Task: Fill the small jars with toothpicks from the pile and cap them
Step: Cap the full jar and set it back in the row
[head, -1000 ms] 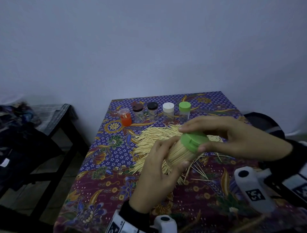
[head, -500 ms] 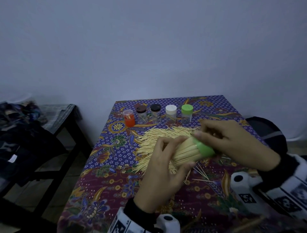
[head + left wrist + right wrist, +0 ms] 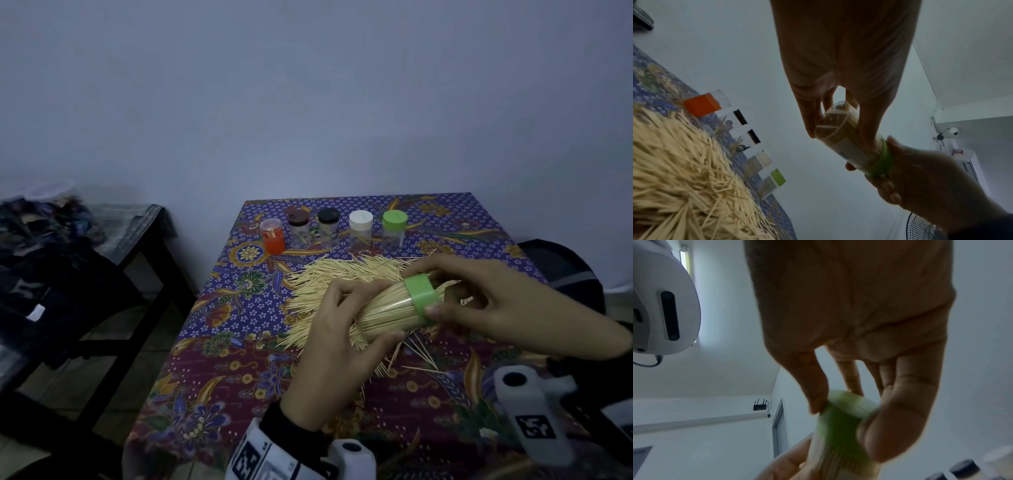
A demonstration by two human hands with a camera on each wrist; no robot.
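Holding the full jar (image 3: 383, 313) sideways over the pile (image 3: 329, 274), my left hand (image 3: 339, 356) wraps its body while my right hand (image 3: 507, 308) pinches the green cap (image 3: 420, 297)

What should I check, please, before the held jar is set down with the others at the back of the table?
1. Left hand grips the full jar: ok.
2. Right hand fingers hold the green cap: ok.
3. Cap on the jar: ok; fully tight: cannot tell.
4. Jar packed with toothpicks: ok.
5. Free space on the tablecloth right of the green-capped small jar: ok.
6. Toothpick pile lies under the hands, apart from the row: ok.
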